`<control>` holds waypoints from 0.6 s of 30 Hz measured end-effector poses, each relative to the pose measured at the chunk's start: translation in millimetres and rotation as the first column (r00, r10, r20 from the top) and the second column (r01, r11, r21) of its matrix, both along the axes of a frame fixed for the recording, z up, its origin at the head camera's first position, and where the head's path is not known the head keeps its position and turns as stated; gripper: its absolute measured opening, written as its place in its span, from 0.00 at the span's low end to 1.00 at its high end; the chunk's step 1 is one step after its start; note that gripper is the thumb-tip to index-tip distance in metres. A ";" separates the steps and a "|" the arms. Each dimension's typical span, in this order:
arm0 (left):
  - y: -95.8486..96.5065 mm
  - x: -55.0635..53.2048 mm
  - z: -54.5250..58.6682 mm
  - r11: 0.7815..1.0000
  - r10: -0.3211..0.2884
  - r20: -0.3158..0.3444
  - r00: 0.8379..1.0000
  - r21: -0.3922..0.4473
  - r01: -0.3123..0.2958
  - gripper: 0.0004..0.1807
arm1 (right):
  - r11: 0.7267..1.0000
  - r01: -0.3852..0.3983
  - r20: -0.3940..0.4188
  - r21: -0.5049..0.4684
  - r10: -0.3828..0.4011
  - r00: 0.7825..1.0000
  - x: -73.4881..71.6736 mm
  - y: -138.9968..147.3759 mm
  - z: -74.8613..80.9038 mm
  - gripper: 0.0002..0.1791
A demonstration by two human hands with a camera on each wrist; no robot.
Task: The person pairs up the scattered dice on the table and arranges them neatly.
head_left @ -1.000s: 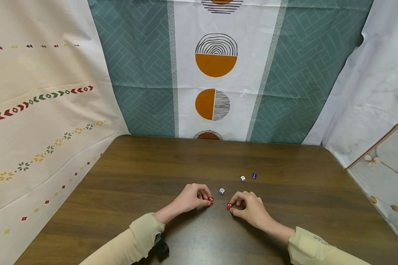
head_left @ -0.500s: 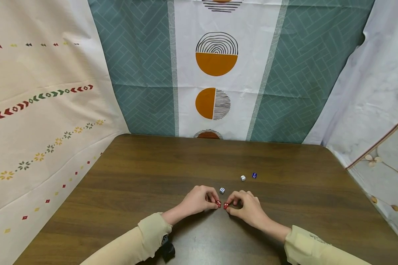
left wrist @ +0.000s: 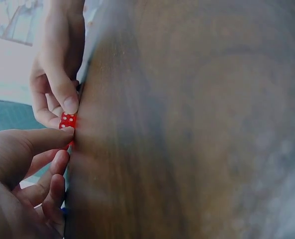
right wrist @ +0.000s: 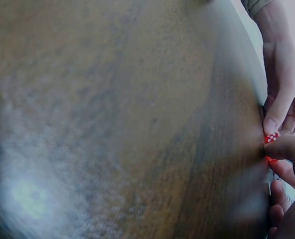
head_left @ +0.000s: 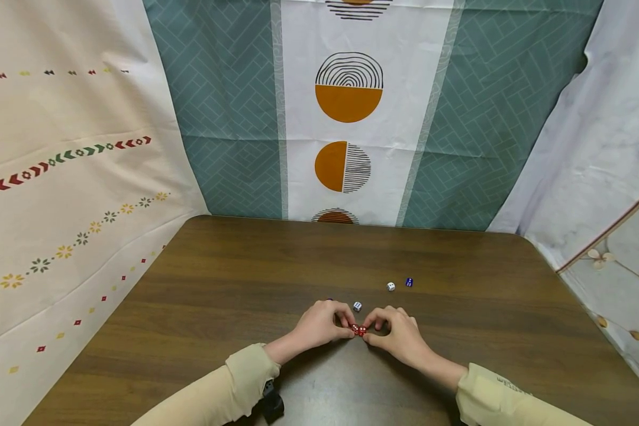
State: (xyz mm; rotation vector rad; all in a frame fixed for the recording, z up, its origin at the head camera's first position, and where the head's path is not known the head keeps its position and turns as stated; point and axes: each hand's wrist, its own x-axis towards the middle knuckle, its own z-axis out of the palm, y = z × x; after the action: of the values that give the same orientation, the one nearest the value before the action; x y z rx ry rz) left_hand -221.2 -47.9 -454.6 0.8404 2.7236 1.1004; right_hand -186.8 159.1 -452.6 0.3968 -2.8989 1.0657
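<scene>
My left hand (head_left: 322,324) pinches a red die (head_left: 355,329) with white pips between thumb and fingertips. Facing it, my right hand (head_left: 396,332) pinches a second red die (head_left: 362,331) the same way. The two dice stand side by side low over the wooden table, right up against each other in the head view. In the left wrist view, red die faces (left wrist: 68,120) show between the two thumbs; the fingers cover much of both dice. A white die (head_left: 357,306) lies just beyond the gap between the hands.
Farther back on the table (head_left: 277,254) lie another white die (head_left: 391,286) and a blue die (head_left: 409,282). A small dark blue bit (head_left: 329,299) peeks out behind my left hand. A black device (head_left: 272,404) sits under the left wrist. Patterned cloths hang around the table.
My left hand has moved right with its red die, and my right hand slightly left with its own. The gap between the two dice has closed.
</scene>
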 end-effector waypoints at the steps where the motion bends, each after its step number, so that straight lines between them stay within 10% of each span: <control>1: 0.1 -0.2 -0.5 1.000 0.000 -0.002 1.000 -0.001 0.000 0.06 | 1.000 0.000 0.001 0.001 0.000 1.000 0.1 0.0 0.0 0.10; 18: 0.4 0.2 -0.1 1.000 -0.007 -0.004 1.000 -0.001 0.007 0.07 | 1.000 -0.004 0.004 0.010 0.004 1.000 -0.5 0.5 0.0 0.10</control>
State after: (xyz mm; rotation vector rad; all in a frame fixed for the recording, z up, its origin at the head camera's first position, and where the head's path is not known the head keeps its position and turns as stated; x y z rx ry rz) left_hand -221.0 -47.5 -454.6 0.8519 2.7226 1.0966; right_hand -187.3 159.6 -452.6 0.4019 -2.9097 1.0541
